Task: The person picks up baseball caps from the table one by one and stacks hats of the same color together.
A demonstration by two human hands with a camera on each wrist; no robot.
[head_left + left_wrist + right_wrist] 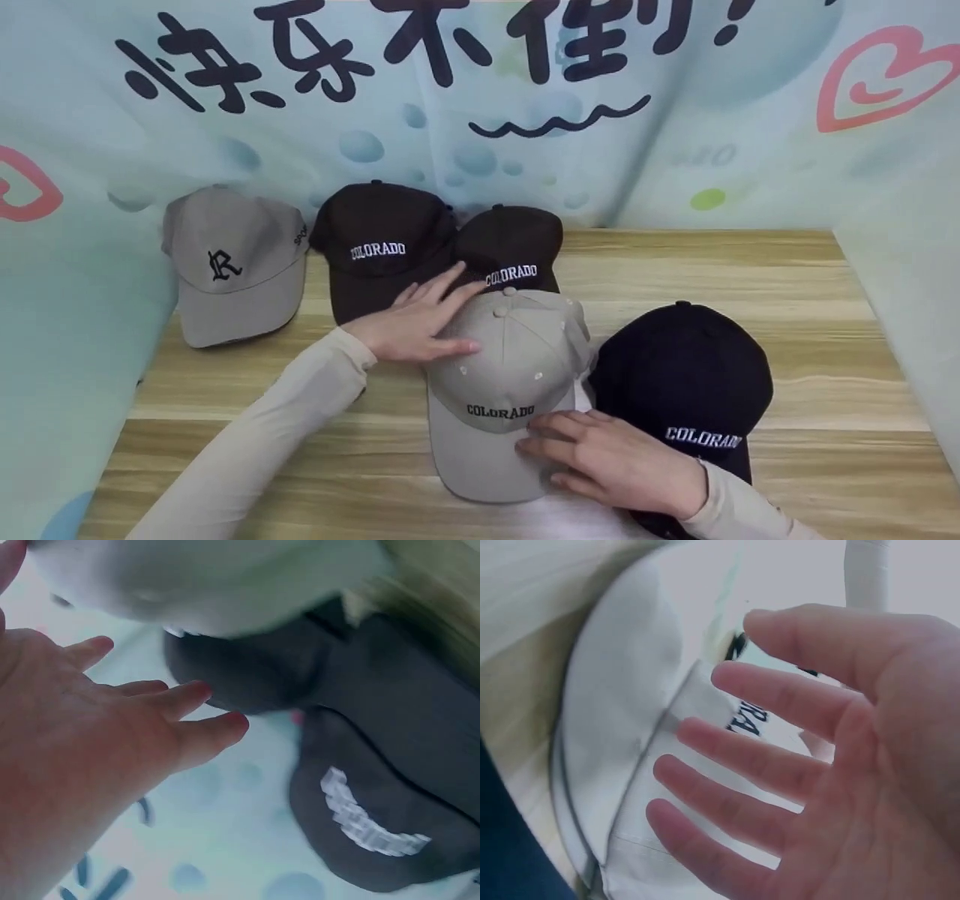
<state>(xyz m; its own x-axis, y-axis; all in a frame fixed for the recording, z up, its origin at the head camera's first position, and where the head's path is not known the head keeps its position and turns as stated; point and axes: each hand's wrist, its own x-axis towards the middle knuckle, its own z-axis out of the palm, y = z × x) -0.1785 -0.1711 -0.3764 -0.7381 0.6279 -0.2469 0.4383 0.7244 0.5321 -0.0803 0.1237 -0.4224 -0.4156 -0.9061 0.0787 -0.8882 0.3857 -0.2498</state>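
Observation:
A light grey baseball cap with dark COLORADO lettering lies in the middle of the table, brim toward me. Over its upper left side is my left hand, fingers spread and mostly straight. My right hand hovers at the brim's right side; in the right wrist view its fingers are extended in front of the cap, holding nothing. Whether either hand touches the cap is unclear. Just right of it sits a navy COLORADO cap, its brim partly hidden by my right hand and sleeve.
Behind stand two dark COLORADO caps, a larger one and a smaller one partly covered by the grey cap. A grey cap with an R lies at the far left. A printed backdrop borders the wooden table.

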